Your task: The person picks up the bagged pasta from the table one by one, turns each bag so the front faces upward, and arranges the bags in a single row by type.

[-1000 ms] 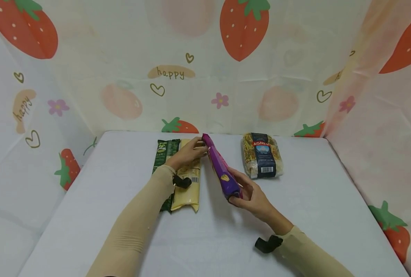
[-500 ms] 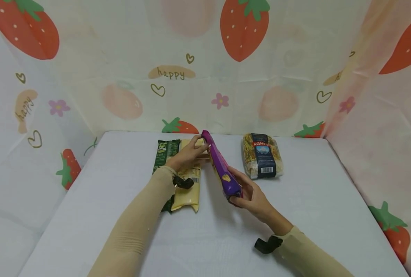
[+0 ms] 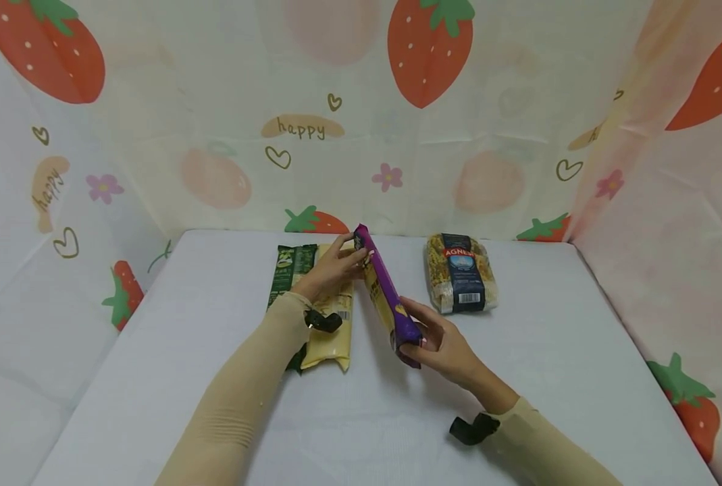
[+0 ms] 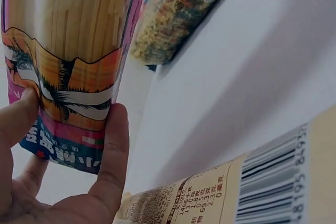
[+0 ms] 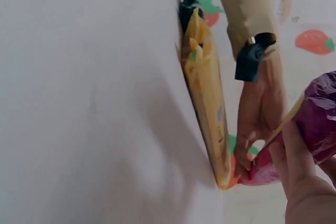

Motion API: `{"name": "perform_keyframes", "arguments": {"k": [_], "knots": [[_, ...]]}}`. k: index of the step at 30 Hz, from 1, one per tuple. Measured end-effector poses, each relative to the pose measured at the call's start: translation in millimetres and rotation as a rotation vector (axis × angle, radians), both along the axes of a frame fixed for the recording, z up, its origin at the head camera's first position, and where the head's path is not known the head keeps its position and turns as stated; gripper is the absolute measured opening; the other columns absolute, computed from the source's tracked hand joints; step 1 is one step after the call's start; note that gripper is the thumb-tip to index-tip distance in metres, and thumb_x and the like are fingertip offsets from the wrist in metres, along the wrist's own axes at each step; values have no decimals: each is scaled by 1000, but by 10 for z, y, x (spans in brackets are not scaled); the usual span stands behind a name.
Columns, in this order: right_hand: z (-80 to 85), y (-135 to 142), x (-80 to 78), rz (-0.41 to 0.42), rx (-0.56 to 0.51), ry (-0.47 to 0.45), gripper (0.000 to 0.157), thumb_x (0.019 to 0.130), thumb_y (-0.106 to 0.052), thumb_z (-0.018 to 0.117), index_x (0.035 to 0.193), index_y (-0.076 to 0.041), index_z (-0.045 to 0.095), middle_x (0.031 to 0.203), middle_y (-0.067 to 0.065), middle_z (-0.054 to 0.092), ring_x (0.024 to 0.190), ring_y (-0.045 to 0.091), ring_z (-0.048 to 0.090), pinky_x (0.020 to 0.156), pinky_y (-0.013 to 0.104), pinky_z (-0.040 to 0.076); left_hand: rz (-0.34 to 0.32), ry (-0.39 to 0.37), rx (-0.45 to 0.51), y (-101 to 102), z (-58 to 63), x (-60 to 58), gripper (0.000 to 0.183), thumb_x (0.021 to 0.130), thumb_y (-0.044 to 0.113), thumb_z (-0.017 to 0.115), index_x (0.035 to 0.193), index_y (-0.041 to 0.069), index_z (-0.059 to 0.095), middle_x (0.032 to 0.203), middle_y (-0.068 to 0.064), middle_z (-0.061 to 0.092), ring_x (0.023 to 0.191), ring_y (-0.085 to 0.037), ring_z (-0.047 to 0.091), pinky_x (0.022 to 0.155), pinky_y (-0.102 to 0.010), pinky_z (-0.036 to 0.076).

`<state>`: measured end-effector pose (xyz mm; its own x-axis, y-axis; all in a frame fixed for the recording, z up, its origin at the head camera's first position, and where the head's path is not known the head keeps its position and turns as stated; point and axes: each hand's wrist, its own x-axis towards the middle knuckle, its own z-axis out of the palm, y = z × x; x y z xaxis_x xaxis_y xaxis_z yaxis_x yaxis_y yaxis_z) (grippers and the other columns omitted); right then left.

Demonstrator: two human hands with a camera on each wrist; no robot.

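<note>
Head view's got the purple noodle packet [image 3: 388, 291] up off the counter [image 3: 537, 378], tilted and strung between both hands. Left hand [image 3: 331, 270] is pinching the far end, thumb on one side and fingers on the other; the left wrist cam shows that grip nicely, plus pale noodles through the clear front. Right hand [image 3: 448, 347] has the near end pinched between thumb and fingers. Right under the left hand and forearm there's a yellow packet [image 3: 327, 347] lying flat, with a green packet [image 3: 290, 266] beside it on the side away from the right hand, partly covered by that arm. Past the right hand, well apart from the left, sits a pasta bag [image 3: 460, 273] with a dark label reading AGNESI. Both arms have beige sleeves [image 3: 229, 391], and a strawberry-print curtain [image 3: 430, 54] hangs beyond the hands.
</note>
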<state>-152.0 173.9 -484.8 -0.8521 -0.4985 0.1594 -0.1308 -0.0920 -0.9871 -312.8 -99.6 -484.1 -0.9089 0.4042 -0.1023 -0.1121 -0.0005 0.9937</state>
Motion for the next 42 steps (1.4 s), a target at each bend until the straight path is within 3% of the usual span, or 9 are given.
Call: {"name": "perform_keyframes", "arguments": {"k": [5,10,17,23,27,30,35,39,42], "knots": [[25,39,-10,-23,89,63,77,97,2,76,165,-8,42,166,22,43,146,38,50,104,31,56,26,16,-10,-1,8,19,72,113,27,59,172,20,18,168,-26,36,140,-45,56,111,-53,53],[39,67,-5,-11,96,92,77,96,3,77,164,-7,42,161,26,49,140,28,58,102,31,57,45,35,-41,1,16,38,72,112,29,62,170,17,20,168,-22,35,138,-42,57,108,-53,55],[7,78,-5,3,60,39,81,94,6,78,164,-2,39,160,31,45,134,12,61,100,31,59,84,35,-83,2,20,55,74,108,38,68,167,13,30,168,-18,36,124,-35,63,110,-58,52],[-19,103,4,-36,29,-32,82,95,7,76,165,2,34,158,31,43,129,11,61,97,27,60,42,52,-96,-39,18,44,66,109,35,67,166,22,35,157,-20,51,112,-26,66,113,-60,49],[-35,109,17,-44,2,-62,85,96,5,76,167,1,30,159,26,44,130,10,60,99,27,59,-9,14,-86,-72,45,30,67,111,30,64,169,24,30,147,-23,59,115,-25,67,118,-57,45],[-45,110,22,-42,-22,-65,85,96,3,77,167,2,29,159,24,45,132,10,60,100,28,58,-44,-44,-44,-93,70,19,70,112,25,63,170,26,24,149,-24,56,121,-28,65,119,-56,44],[-55,109,23,-44,-32,-69,85,96,3,77,166,1,30,158,24,45,132,11,61,100,29,59,-62,-119,0,-115,76,16,71,113,21,61,170,33,21,155,-22,48,117,-30,65,110,-54,48],[-40,104,18,-59,24,-60,83,95,1,79,165,-1,34,157,27,46,129,12,61,99,29,59,-55,-122,34,-119,67,29,71,113,17,59,171,33,22,155,-25,46,110,-28,65,113,-61,45],[-18,100,16,-78,86,-41,83,94,0,80,165,-2,37,155,28,49,127,14,63,97,28,60,-39,-99,35,-120,49,29,71,112,15,61,170,32,24,158,-25,43,115,-28,62,116,-60,43]]}}
